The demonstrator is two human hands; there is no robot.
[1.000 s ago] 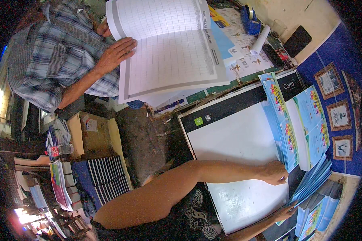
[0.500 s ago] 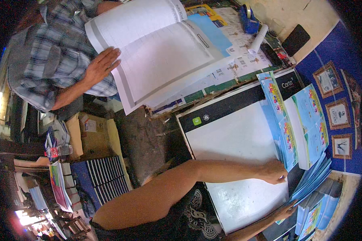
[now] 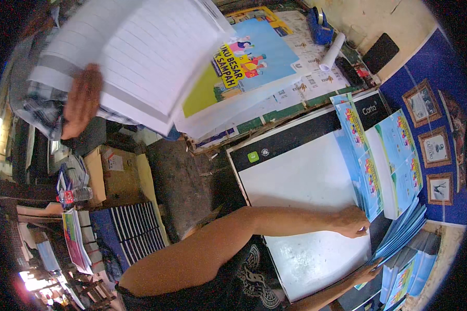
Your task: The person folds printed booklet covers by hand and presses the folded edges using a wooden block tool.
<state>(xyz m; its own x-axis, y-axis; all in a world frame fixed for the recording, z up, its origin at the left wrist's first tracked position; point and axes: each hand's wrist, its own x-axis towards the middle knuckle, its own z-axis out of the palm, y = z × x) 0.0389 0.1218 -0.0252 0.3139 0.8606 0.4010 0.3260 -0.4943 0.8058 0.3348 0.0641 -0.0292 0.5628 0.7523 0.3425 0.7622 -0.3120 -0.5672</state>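
My left hand (image 3: 352, 221) is curled closed over the white board (image 3: 301, 181), beside the lower end of a strip of blue printed covers (image 3: 367, 181). Whatever its fingers pinch, if anything, is hidden. Lower down, my right hand (image 3: 367, 273) grips the lower end of a fanned bundle of blue booklets (image 3: 399, 230). Right of the strip lies a thick stack of blue and white covers (image 3: 401, 166). Across the bench, another person's hand (image 3: 82, 101), blurred, lifts large ruled sheets (image 3: 140, 67) above a blue and green printed cover (image 3: 254, 57).
More blue booklets (image 3: 407, 280) stand at the lower right. A blue tape dispenser (image 3: 320, 27) and a paper roll (image 3: 332, 53) sit on the far bench. On the left are a cardboard box (image 3: 122, 173) and bound books (image 3: 137, 230). Framed pictures (image 3: 435, 145) line the wall.
The other person's ruled sheets have swung left and up, uncovering the colourful cover beneath. That person's hand has moved left and down. My hands have hardly moved.
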